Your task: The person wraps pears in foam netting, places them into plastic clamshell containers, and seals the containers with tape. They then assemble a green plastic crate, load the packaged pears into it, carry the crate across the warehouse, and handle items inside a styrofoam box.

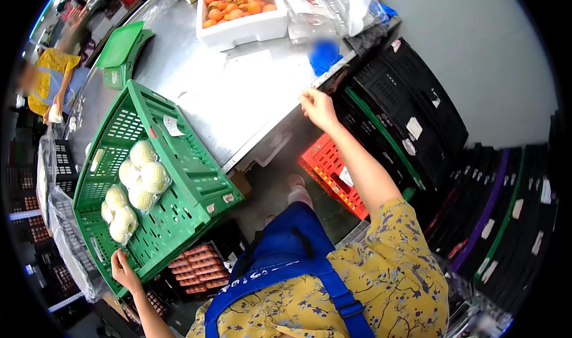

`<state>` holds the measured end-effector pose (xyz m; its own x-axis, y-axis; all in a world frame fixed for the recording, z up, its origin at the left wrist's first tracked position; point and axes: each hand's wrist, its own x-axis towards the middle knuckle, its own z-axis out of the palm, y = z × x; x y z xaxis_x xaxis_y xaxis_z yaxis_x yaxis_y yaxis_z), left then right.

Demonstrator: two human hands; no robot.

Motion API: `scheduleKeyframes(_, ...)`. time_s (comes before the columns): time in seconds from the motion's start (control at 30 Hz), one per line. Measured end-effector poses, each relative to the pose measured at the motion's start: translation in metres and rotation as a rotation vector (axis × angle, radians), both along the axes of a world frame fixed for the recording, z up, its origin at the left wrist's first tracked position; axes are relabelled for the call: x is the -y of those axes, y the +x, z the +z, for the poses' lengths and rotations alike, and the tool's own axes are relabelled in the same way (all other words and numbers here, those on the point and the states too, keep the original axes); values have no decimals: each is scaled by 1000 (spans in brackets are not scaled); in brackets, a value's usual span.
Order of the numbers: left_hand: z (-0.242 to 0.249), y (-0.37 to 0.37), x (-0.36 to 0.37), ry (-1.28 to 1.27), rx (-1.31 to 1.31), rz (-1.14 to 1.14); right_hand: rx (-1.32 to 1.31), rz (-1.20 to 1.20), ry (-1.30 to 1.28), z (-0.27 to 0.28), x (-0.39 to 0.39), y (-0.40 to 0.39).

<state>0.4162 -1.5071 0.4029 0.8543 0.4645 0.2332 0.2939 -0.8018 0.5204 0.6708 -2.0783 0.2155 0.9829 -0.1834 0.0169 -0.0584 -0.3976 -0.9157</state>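
Observation:
My left hand (124, 272) grips the near rim of a green plastic crate (196, 183), which is tilted against the metal table. Inside the crate lie two clear packs of pale round fruit in foam nets (143, 177); the other pack (121, 219) is closer to my left hand. My right hand (320, 108) is beside the table's front edge, its fingers curled together and nothing visible in them. Just beyond it, a blue object (325, 56), blurred, sits at the table corner.
On the metal table (196, 108) are a white foam box (238, 37) of orange fruit, a green scale (122, 52) and plastic bags (307, 7). An orange-red crate (333, 171) and stacked black crates (411, 111) stand at right. A person in yellow (53, 78) is at far left.

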Motion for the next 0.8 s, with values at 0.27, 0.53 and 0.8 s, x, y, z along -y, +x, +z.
scheduleKeyframes(0.27, -7, -7, -13, 11, -46, 110, -226, 79, 371, -7, 1, 140)
scheduleKeyframes(0.53, -9, -5, -12, -13, -86, 164, -346, -315, 1310, -22, 24, 195)
scheduleKeyframes(0.8, -11, -12, -18, -33, -94, 170, -172, -273, 1525, 26, 57, 173)
